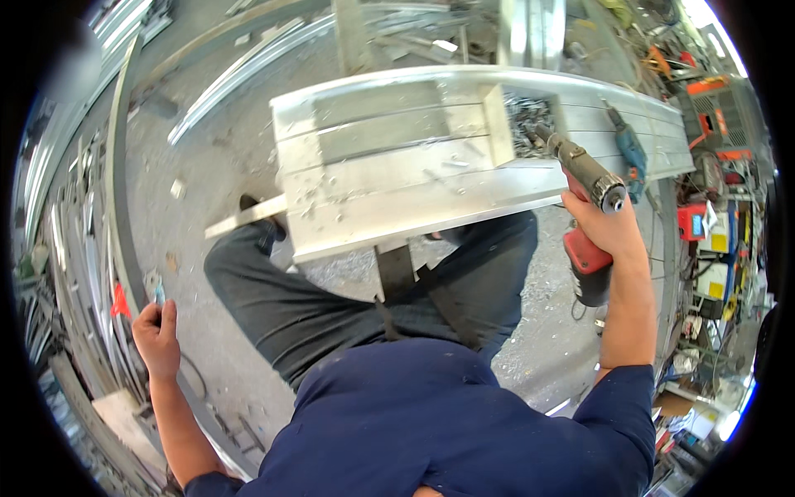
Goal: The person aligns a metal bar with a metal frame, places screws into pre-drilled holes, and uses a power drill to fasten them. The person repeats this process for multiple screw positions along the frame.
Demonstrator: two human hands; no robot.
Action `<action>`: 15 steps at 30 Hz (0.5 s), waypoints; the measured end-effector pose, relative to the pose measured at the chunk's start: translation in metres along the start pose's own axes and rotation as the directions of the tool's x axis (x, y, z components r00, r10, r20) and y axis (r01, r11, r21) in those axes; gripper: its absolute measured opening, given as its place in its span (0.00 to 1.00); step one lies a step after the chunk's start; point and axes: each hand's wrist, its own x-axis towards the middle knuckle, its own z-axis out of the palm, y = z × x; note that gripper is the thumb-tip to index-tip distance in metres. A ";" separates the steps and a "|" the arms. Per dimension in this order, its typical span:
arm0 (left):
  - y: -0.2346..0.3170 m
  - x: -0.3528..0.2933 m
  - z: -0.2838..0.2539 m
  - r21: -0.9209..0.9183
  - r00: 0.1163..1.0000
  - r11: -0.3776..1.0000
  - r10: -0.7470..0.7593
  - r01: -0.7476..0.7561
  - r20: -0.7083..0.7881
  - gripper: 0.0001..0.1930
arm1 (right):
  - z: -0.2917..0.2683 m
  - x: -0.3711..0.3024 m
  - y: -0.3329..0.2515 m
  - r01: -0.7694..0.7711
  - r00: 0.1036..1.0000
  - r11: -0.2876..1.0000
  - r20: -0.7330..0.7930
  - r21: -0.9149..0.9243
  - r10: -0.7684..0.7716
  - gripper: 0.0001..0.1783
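My right hand [604,224] is wrapped round the red grip of a cordless rivet gun [584,161] with a long metal barrel. The gun's nose is over a tray of small metal fasteners [527,124], set on a pale aluminium workbench [373,219]. Out to the left, over the floor, my left hand [157,331] is closed with the thumb up; a small pale-blue thing shows just beyond it, and I cannot make out whether the fingers hold anything. Right of the rivet gun, a teal power drill [629,153] lies on the bench.
Metal shavings are scattered on the bench top and floor [224,166]. Long metal profiles [248,70] lie beyond the bench and stack along the left [83,240]. Tools and cases crowd the right side, among them an orange-and-grey machine [720,116]. My legs straddle the bench's near edge.
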 end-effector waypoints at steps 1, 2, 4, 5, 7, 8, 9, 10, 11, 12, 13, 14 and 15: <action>-0.001 -0.001 0.010 -0.040 1.000 0.999 0.011 -0.012 -0.026 0.26 | -0.005 0.002 0.008 0.005 0.997 1.000 -0.083 -0.017 -0.007 0.18; -0.002 -0.001 0.021 -0.079 0.999 0.997 0.019 -0.023 -0.050 0.26 | -0.011 0.006 0.018 0.009 0.986 0.999 -0.164 -0.034 -0.015 0.18; 0.002 -0.009 0.054 -0.047 0.999 0.999 0.027 -0.025 0.032 0.25 | -0.024 0.013 0.023 -0.038 0.959 0.997 -0.282 -0.069 0.017 0.20; 0.007 -0.014 0.069 -0.026 0.997 0.999 0.048 -0.046 0.056 0.25 | -0.032 0.019 0.027 -0.085 0.952 0.991 -0.302 -0.100 0.051 0.21; 0.010 -0.024 0.088 0.052 0.995 0.996 0.068 -0.072 0.068 0.24 | -0.050 0.037 0.046 -0.180 0.933 0.972 -0.338 -0.152 0.120 0.22; 0.006 -0.026 0.096 0.055 0.996 0.995 0.076 -0.079 0.049 0.23 | -0.057 0.048 0.063 -0.128 0.917 0.969 -0.397 -0.211 0.034 0.21; 0.005 -0.026 0.101 0.055 0.995 0.995 0.083 -0.086 0.056 0.22 | -0.064 0.063 0.085 -0.173 0.916 0.951 -0.397 -0.255 0.060 0.21; 0.005 -0.024 0.105 0.055 0.994 0.994 0.090 -0.094 0.062 0.22 | -0.072 0.080 0.108 -0.217 0.913 0.930 -0.399 -0.297 0.086 0.20; 0.004 -0.022 0.106 0.059 0.994 0.993 0.094 -0.098 0.063 0.22 | -0.073 0.095 0.125 -0.256 0.911 0.906 -0.398 -0.336 0.109 0.20; 0.001 -0.023 0.105 0.062 0.994 0.994 0.085 -0.089 0.069 0.22 | -0.066 0.107 0.138 -0.266 0.912 0.894 -0.395 -0.360 0.112 0.19; -0.002 -0.021 0.103 0.079 0.994 0.993 0.079 -0.085 0.068 0.21 | -0.060 0.120 0.148 -0.275 0.912 0.880 -0.395 -0.386 0.112 0.19; -0.004 -0.020 0.100 0.100 0.995 0.992 0.069 -0.075 0.066 0.21 | -0.053 0.133 0.153 -0.281 0.914 0.867 -0.389 -0.411 0.112 0.18; -0.006 -0.020 0.098 0.119 0.996 0.991 0.058 -0.065 0.063 0.21 | -0.048 0.142 0.159 -0.320 0.906 0.848 -0.398 -0.422 0.144 0.18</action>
